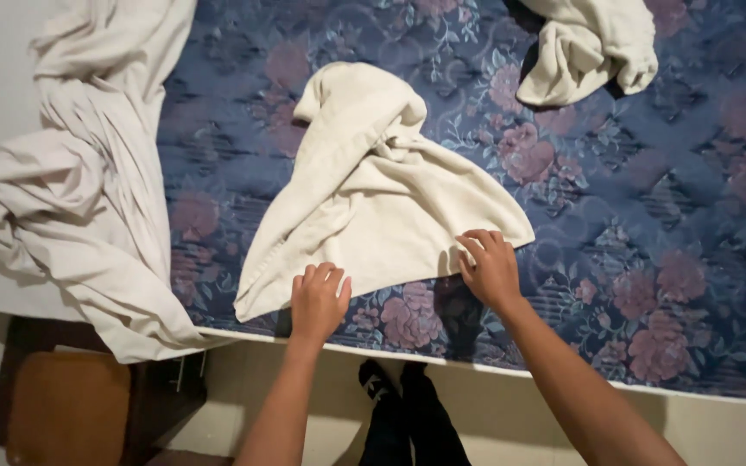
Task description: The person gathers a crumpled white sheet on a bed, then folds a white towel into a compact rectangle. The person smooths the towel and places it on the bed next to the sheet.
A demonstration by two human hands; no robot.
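A person's left hand [318, 302] lies palm down, fingers together and nearly flat, pressing on the near hem of a cream towel [373, 190], while the right hand [487, 266] rests with its fingers curled over the same hem further along, close to the towel's near right corner; neither hand has closed into a grip, and both simply bear on the cloth. The towel sits in the middle of a bare mattress [649, 259] covered in dark blue fabric with pink flowers, its near edge spread out towards the mattress edge and its far end bunched into a twisted peak. It looks soft and limp, light enough to lift with two hands, thick enough to hold a crease, and unlikely to slip on the quilted fabric; the near corners and the hem between them appear the surest places to pinch it. A second cream towel [589, 47] lies crumpled at the far right, well apart. A rumpled white sheet [79, 181] trails off the mattress on the left. Below, a brown stool [66, 410] stands beside the bed, and the person's dark-socked feet [395, 388] show on the pale floor.
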